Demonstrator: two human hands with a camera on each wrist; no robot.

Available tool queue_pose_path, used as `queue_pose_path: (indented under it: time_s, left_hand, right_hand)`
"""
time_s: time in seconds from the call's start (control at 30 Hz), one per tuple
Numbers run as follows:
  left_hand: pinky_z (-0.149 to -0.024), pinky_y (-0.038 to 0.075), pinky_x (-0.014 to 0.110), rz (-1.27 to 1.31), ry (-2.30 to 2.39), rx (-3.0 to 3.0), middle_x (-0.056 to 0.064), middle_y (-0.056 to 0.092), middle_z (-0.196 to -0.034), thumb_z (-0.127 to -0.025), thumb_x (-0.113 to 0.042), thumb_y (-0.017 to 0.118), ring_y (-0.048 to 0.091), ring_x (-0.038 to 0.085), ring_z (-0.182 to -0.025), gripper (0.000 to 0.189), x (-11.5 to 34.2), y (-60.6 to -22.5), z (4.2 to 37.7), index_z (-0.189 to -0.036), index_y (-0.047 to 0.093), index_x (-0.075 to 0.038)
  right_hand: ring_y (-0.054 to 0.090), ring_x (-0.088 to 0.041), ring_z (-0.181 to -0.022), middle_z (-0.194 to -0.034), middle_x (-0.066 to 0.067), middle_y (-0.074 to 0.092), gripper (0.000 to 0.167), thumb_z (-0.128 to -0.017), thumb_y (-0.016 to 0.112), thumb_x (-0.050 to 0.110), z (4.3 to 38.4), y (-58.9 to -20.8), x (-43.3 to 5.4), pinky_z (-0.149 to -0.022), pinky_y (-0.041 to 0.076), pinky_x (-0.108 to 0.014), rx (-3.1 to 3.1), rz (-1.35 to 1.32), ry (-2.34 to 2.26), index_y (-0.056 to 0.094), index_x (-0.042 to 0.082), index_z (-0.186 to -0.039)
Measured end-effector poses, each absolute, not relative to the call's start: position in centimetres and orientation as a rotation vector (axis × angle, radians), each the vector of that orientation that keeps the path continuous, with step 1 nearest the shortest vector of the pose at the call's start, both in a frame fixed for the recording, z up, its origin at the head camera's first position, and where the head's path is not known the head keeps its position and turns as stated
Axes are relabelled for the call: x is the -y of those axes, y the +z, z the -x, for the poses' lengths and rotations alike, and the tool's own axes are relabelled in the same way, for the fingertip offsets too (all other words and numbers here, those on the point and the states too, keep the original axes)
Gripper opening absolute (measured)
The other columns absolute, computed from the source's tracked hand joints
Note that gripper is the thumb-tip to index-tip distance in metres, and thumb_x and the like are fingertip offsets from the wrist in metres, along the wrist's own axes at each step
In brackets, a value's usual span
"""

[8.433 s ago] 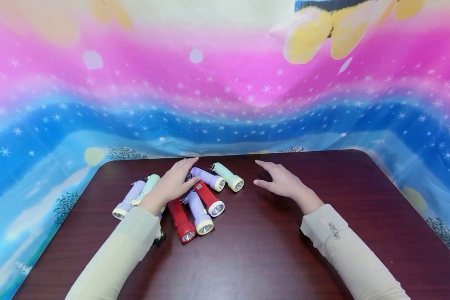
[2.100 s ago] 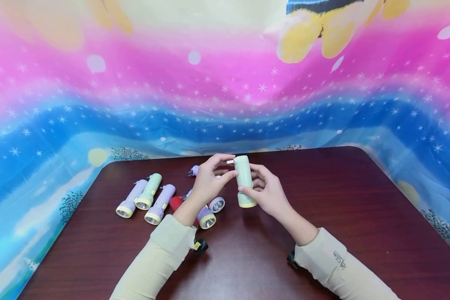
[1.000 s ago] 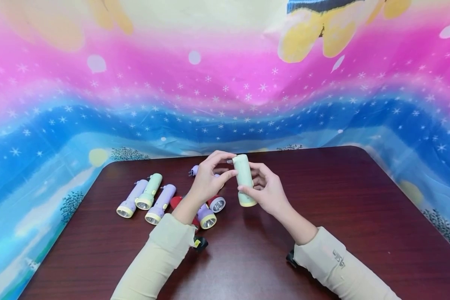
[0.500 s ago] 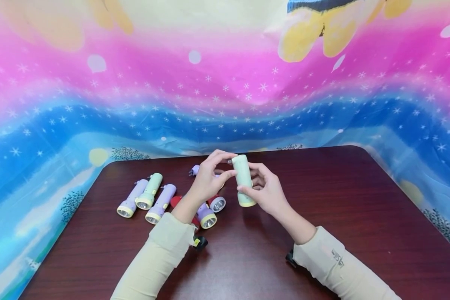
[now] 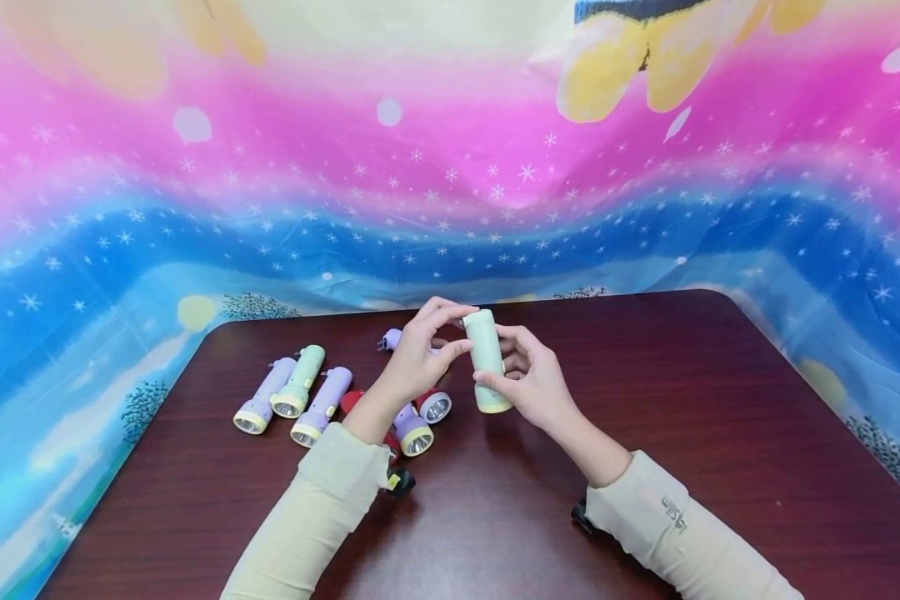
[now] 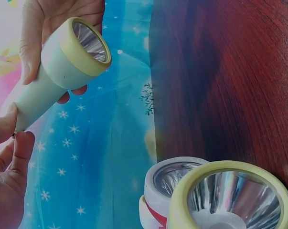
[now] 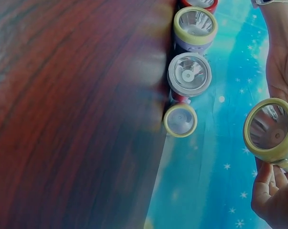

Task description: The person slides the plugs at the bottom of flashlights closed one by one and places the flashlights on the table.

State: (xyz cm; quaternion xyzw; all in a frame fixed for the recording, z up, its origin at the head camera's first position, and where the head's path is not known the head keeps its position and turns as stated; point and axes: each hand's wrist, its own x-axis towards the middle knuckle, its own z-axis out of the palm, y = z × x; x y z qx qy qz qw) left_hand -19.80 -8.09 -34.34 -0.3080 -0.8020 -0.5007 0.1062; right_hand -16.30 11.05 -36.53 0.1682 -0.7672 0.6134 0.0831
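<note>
Head view: a pale green, cylindrical, plastic-looking flashlight (image 5: 485, 346) with a yellow rim, held up in the air

The right hand (image 5: 536, 375) grips the lower barrel, thumb across the near side, just above the wide lamp end. The left hand (image 5: 420, 354) pinches the narrow tail between thumb and fingers. Between them the flashlight points lamp-down, over the far part of a dark red-brown, wood-grained table (image 5: 682, 375).

From here I'd judge it light and stiff, smooth enough to slip in a loose hold. The barrel seems the best place to grasp; the clear lamp face (image 6: 90, 42) looks the likeliest part to scratch or crack.

Counting outward, I make it eight flashlights. Two are pale green: the held one and a second green flashlight (image 5: 300, 382) lying to the left. Four are lilac: the leftmost lilac flashlight (image 5: 270, 393), another lilac flashlight (image 5: 332, 396) right of the green one, a yellow-rimmed lilac flashlight (image 5: 414, 435) beside the left wrist, and a far lilac flashlight (image 5: 392, 338) partly behind the left hand. Two are red: a white-rimmed red flashlight (image 5: 435, 407) and a mostly hidden red flashlight (image 5: 351, 402), whose two showing pieces I take for one.
</note>
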Motion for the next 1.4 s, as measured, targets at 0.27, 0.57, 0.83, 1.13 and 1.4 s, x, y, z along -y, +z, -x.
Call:
queue_pose_path:
  time_s: [0.27,0.57,0.83,1.13,1.4]
  left_hand:
    - [-0.081,0.059,0.038,0.922,-1.472,2.405,0.007,0.056,-0.121,-0.093,-0.009,0.068,0.055,0.021,-0.113,0.041,8.1,-34.1,19.7,-0.134,0.061,-0.011]
    - [-0.076,0.056,0.034,0.934,-1.436,2.388,0.006,0.055,-0.124,-0.095,-0.011,0.066,0.055,0.021,-0.114,0.042,7.4,-34.6,19.9,-0.137,0.059,-0.013]
    - [-0.075,0.056,0.036,0.924,-1.448,2.349,0.006,0.056,-0.124,-0.094,-0.011,0.068,0.055,0.020,-0.114,0.042,6.7,-34.8,20.2,-0.135,0.060,-0.014]
    - [-0.077,0.056,0.035,0.927,-1.473,2.373,0.003,0.056,-0.123,-0.093,-0.014,0.070,0.057,0.023,-0.116,0.042,5.8,-34.7,20.4,-0.134,0.061,-0.015]
    - [-0.075,0.055,0.030,0.908,-1.412,2.409,0.003,0.058,-0.121,-0.092,-0.015,0.071,0.057,0.016,-0.112,0.042,4.7,-34.9,20.5,-0.133,0.062,-0.014]
  right_hand:
    - [0.066,-0.013,-0.076,-0.105,-0.021,0.066,0.061,-0.079,0.082,0.002,16.3,-36.7,-11.0,-0.073,0.057,-0.023,2.310,-0.494,1.831,0.056,0.005,-0.134]
    - [0.066,-0.016,-0.079,-0.106,-0.019,0.063,0.062,-0.079,0.081,0.003,16.4,-36.5,-12.2,-0.074,0.057,-0.024,2.331,-0.518,1.800,0.054,0.007,-0.135]
    - [0.066,-0.012,-0.080,-0.110,-0.022,0.062,0.064,-0.082,0.079,0.002,16.8,-36.5,-13.4,-0.076,0.057,-0.024,2.361,-0.611,1.799,0.051,0.007,-0.139]
    - [0.066,-0.012,-0.081,-0.113,-0.022,0.063,0.064,-0.083,0.078,0.003,16.8,-36.5,-14.9,-0.077,0.057,-0.024,2.401,-0.611,1.787,0.050,0.007,-0.141]
    - [0.067,-0.005,-0.087,-0.116,-0.025,0.070,0.064,-0.087,0.075,0.007,16.8,-36.7,-16.0,-0.078,0.056,-0.021,2.461,-0.577,1.733,0.048,0.006,-0.145]
